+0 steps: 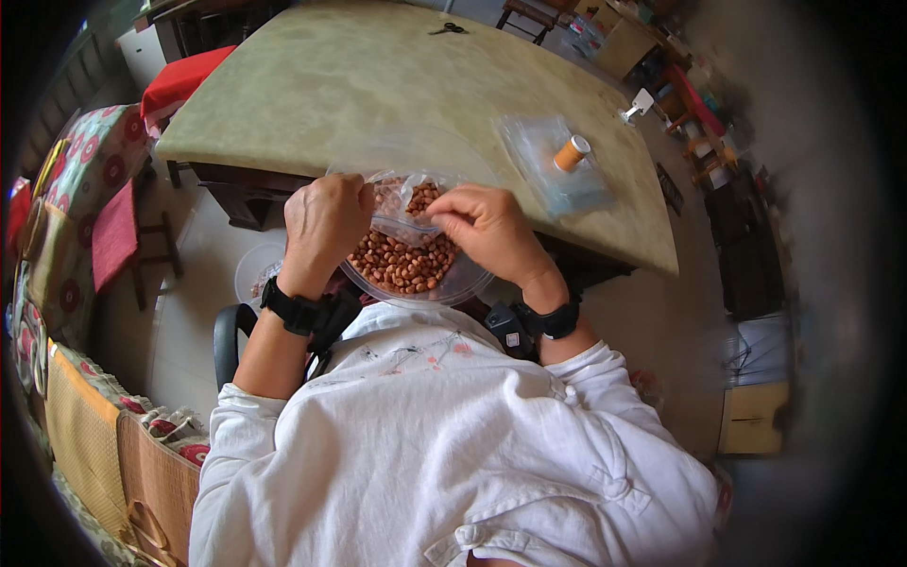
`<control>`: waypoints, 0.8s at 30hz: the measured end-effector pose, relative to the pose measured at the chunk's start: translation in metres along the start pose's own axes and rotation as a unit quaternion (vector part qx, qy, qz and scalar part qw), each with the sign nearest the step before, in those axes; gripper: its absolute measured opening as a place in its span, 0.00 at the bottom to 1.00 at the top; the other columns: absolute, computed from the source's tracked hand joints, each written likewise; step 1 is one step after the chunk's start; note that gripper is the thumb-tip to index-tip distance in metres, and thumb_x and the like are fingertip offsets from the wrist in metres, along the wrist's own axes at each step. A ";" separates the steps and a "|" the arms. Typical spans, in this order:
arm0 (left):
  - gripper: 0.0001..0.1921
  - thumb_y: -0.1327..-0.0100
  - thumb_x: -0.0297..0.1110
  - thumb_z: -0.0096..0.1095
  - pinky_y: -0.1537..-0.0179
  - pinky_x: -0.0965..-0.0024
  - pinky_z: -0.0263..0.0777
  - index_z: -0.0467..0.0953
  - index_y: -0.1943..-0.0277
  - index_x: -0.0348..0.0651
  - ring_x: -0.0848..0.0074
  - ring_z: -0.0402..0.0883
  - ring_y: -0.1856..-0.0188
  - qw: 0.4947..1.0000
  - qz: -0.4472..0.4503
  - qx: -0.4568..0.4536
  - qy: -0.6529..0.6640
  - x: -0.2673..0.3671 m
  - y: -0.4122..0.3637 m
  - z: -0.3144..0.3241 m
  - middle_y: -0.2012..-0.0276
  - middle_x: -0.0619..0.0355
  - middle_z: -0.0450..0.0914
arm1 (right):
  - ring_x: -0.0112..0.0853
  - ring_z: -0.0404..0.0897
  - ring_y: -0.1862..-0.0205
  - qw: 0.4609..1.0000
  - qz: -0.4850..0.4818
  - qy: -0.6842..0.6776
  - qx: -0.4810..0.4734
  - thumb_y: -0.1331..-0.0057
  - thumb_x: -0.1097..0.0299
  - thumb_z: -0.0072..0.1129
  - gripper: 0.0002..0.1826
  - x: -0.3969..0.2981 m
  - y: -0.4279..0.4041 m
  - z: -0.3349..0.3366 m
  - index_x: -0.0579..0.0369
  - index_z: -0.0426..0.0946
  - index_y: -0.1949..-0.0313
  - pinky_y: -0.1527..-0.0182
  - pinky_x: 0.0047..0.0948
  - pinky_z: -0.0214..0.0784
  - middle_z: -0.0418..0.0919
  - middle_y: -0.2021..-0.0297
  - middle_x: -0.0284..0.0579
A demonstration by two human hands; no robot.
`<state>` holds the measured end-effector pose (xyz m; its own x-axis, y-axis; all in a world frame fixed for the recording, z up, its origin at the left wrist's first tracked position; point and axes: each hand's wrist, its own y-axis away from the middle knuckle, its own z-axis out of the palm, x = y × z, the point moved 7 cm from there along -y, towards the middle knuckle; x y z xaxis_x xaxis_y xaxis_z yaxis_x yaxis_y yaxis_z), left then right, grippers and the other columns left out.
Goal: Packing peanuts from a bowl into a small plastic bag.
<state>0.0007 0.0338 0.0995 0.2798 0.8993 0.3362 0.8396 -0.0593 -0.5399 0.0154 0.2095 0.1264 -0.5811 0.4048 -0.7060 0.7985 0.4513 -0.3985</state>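
My left hand [327, 221] grips the left side of a clear plastic zip bag [405, 228], its fingers curled and partly hidden behind the knuckles. The right edge of the bag is pinched between thumb and forefinger of my right hand [489, 225]. Beneath the bag, shelled reddish-brown peanuts [404, 266] lie heaped in a wide, clear plastic bowl [476, 282] close to my lap. More peanuts show at the bag's upper part; I cannot tell whether they are inside it or behind it.
On the stone-patterned table [340, 85] a stack of clear plastic bags [549, 177] lies under an orange spool [572, 153]. Scissors [448, 29] rest at its far edge. A second clear tub [248, 269] stands low on my left, near a pink-topped stool [113, 237].
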 end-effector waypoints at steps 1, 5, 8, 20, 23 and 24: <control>0.14 0.40 0.38 0.56 0.73 0.55 0.69 0.74 0.77 0.38 0.51 0.76 0.72 1.000 0.002 -0.002 0.002 0.001 -0.001 0.000 0.77 0.46 0.76 | 0.42 0.81 0.68 1.000 0.002 0.001 0.002 0.43 0.77 0.59 0.06 0.010 0.004 0.003 0.61 0.80 0.65 0.63 0.32 0.72 0.81 0.70 0.51; 0.14 0.40 0.38 0.56 0.74 0.55 0.70 0.75 0.77 0.38 0.51 0.77 0.73 1.000 0.010 -0.001 -0.006 0.003 -0.002 0.001 0.78 0.46 0.76 | 0.47 0.80 0.63 0.949 0.081 0.133 -0.274 0.45 0.65 0.62 0.12 0.061 0.025 0.059 0.58 0.79 0.64 0.59 0.41 0.72 0.81 0.68 0.54; 0.13 0.41 0.37 0.56 0.74 0.56 0.71 0.76 0.78 0.38 0.52 0.78 0.74 1.000 0.016 0.003 -0.009 0.006 -0.003 -0.001 0.78 0.47 0.77 | 0.46 0.80 0.59 0.909 0.107 0.197 -0.351 0.46 0.64 0.60 0.15 0.064 0.025 0.078 0.57 0.78 0.60 0.55 0.40 0.70 0.80 0.64 0.52; 0.14 0.41 0.37 0.55 0.74 0.56 0.71 0.76 0.78 0.39 0.53 0.78 0.75 1.000 0.027 0.002 -0.010 0.006 -0.003 -0.001 0.78 0.47 0.77 | 0.46 0.79 0.67 0.911 -0.018 0.231 -0.340 0.48 0.63 0.60 0.09 0.061 0.024 0.090 0.54 0.80 0.72 0.62 0.42 0.70 0.78 0.75 0.50; 0.14 0.40 0.37 0.56 0.74 0.56 0.69 0.74 0.78 0.38 0.52 0.77 0.74 1.000 0.022 0.003 -0.003 0.003 -0.002 0.000 0.78 0.47 0.76 | 0.44 0.79 0.69 0.924 -0.024 0.205 -0.321 0.47 0.65 0.60 0.08 0.043 0.022 0.078 0.55 0.80 0.71 0.63 0.39 0.70 0.79 0.75 0.50; 0.15 0.40 0.38 0.56 0.74 0.55 0.68 0.73 0.78 0.37 0.52 0.76 0.73 1.000 0.018 0.003 0.004 0.002 -0.002 0.001 0.78 0.46 0.75 | 0.42 0.80 0.69 0.932 -0.031 0.176 -0.316 0.47 0.66 0.60 0.08 0.035 0.022 0.072 0.56 0.80 0.70 0.64 0.37 0.70 0.79 0.75 0.50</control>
<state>-0.0006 0.0363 0.1009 0.3136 0.8929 0.3232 0.8264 -0.0890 -0.5560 0.0237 0.1763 0.0504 -0.7279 0.5474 -0.4130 0.5734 0.8162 0.0711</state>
